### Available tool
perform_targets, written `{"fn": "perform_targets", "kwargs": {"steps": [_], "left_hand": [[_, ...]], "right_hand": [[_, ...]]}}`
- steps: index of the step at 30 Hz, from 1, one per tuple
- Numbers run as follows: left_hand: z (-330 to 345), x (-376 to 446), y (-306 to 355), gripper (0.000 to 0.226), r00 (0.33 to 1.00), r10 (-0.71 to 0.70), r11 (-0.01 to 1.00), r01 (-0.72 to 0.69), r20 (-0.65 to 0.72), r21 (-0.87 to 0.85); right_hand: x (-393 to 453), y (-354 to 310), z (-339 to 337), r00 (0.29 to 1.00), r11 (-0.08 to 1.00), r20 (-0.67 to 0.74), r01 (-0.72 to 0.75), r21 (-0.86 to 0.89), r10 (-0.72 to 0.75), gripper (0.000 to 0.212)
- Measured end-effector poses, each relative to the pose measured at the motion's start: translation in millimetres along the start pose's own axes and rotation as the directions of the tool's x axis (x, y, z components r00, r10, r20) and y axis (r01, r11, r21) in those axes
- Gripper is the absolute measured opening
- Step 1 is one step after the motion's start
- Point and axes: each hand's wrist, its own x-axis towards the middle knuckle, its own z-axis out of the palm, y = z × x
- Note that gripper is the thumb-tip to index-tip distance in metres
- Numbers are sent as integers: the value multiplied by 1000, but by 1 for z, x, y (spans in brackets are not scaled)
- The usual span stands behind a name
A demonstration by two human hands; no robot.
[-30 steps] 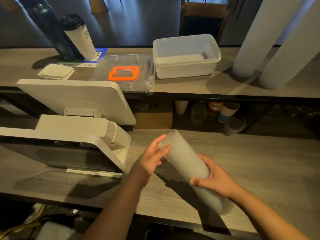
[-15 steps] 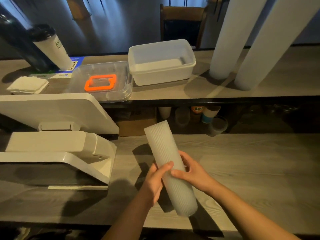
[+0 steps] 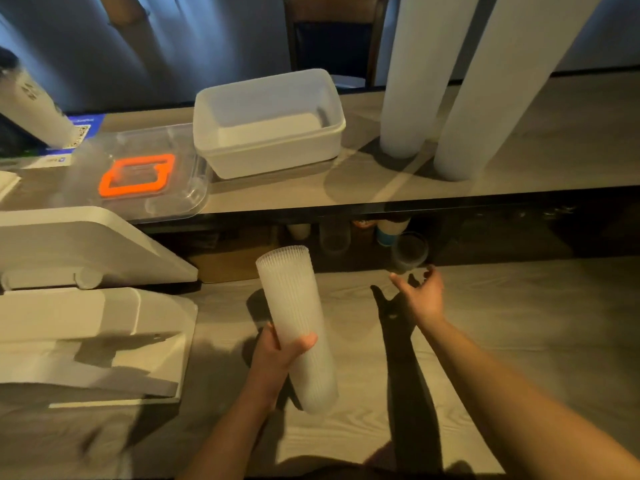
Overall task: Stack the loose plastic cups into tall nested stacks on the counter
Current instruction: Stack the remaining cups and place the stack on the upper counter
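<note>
Above the wood-grain counter, left hand holds ribbed cup stack (translucent).

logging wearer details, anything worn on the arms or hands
Nothing visible: the left hand and right hand are bare, with no gloves, rings, watch or bands in view. Both forearms are uncovered to the frame edge; no sleeve shows.

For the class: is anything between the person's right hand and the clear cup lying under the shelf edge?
Nothing visible. The right hand, fingers open, reaches toward the clear cup, with only bare counter between them. The left hand grips the nested stack off to the side.
</note>
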Motion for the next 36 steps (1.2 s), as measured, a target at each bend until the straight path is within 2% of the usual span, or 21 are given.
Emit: {"fn": "perform_targets", "kwargs": {"steps": [3, 9, 13, 16, 21, 24, 29, 33, 36], "left_hand": [[3, 6, 1, 105, 1000, 26, 998, -25, -14, 52], [4, 18, 0, 94, 999, 14, 998, -11, -49, 60], [3, 21, 1, 98, 999, 14, 996, -10, -43, 90], [0, 22, 1, 96, 999, 16, 996, -12, -39, 85], [-7, 20, 3, 85, 999, 20, 997, -17, -36, 71], [-11, 15, 5, 82, 998, 20, 997, -17, -51, 74], [-16, 7, 4, 82, 998, 29, 996, -24, -56, 84], [-21, -1, 2, 90, 998, 23, 996, -18, -64, 82], [-24, -7, 0, 89, 997, 27, 996, -21, -75, 83]], "right_hand": [[14, 2, 5, 996, 994, -61, 56, -93, -62, 105], [28, -1, 15, 989, 941, -43, 121, -315, -141, 96], [41, -12, 20, 990, 892, -22, 115, -437, -139, 77], [49, -15, 18, 983, 822, 59, 179, -541, -175, 57], [40, -10, 17, 972, 874, 140, 231, -428, -188, 61], [35, -8, 24, 957, 826, 181, 288, -484, -228, 70], [28, -7, 30, 926, 787, 223, 377, -488, -305, 68], [13, -8, 37, 911, 818, 242, 408, -406, -335, 85], [12, -15, 45, 912, 854, 300, 380, -355, -281, 82]]}}
